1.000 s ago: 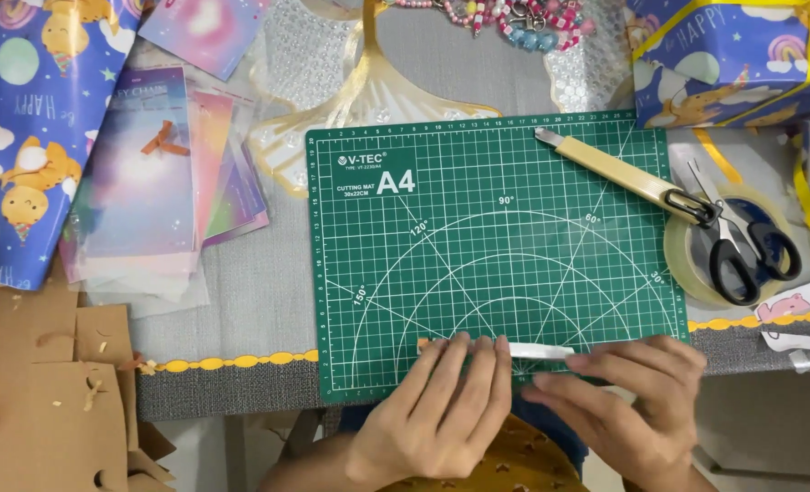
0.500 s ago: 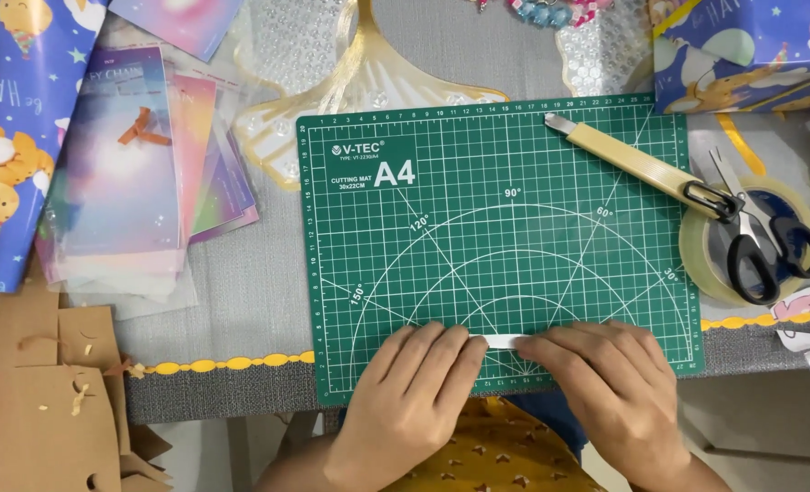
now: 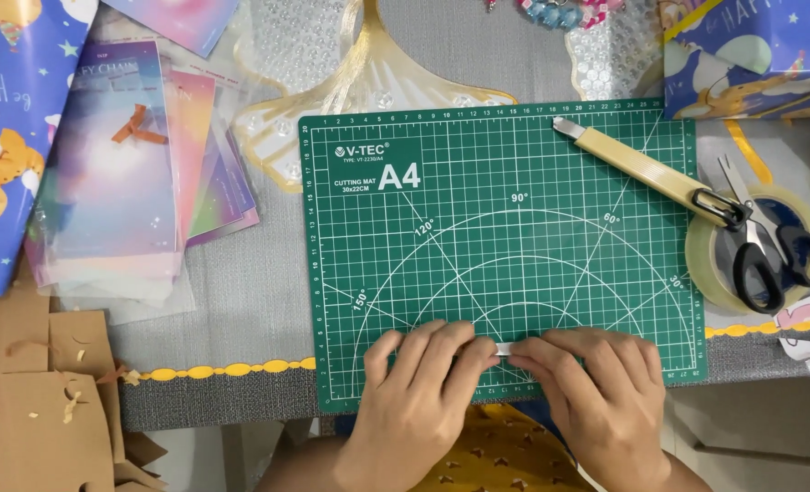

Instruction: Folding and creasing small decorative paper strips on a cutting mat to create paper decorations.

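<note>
Two bare hands press down on a small white paper strip at the near edge of a green cutting mat. The left hand and right hand lie flat, fingers close together, fingertips almost meeting over the strip, which is mostly hidden, possibly folded. A utility knife, scissors and a tape roll lie at right.
</note>
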